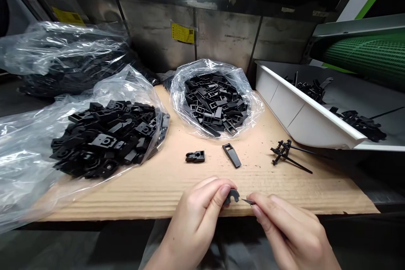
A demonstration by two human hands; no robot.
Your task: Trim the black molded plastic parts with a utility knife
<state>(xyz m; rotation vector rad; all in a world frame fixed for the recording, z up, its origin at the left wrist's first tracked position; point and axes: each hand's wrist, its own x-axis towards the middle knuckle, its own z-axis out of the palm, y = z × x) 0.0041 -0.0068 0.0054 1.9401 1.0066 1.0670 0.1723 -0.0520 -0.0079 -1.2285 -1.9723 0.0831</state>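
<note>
My left hand (pixel 202 204) is closed around a small black plastic part (pixel 233 196), whose curved, notched end sticks out past the thumb. Most of that part is hidden by the fingers. Between thumb and forefinger, my right hand (pixel 284 223) pinches a small pointed blade (pixel 248 201). Its tip points left at the notch, with a slight gap. On the cardboard beyond my hands lie a black block-shaped part (pixel 195 156) and a tapered black clip (pixel 232 155) with a square opening. To their right rests a black plastic sprue (pixel 284 152) with long thin runners.
Black parts fill a clear bag (pixel 126 135) at left and a round open bag (pixel 218 103) at the back. A white bin (pixel 281 105) with sprues stands right, below a green mesh roller (pixel 363 52). More bags (pixel 63 55) are stacked back left. Cardboard (pixel 142 194) covers the bench.
</note>
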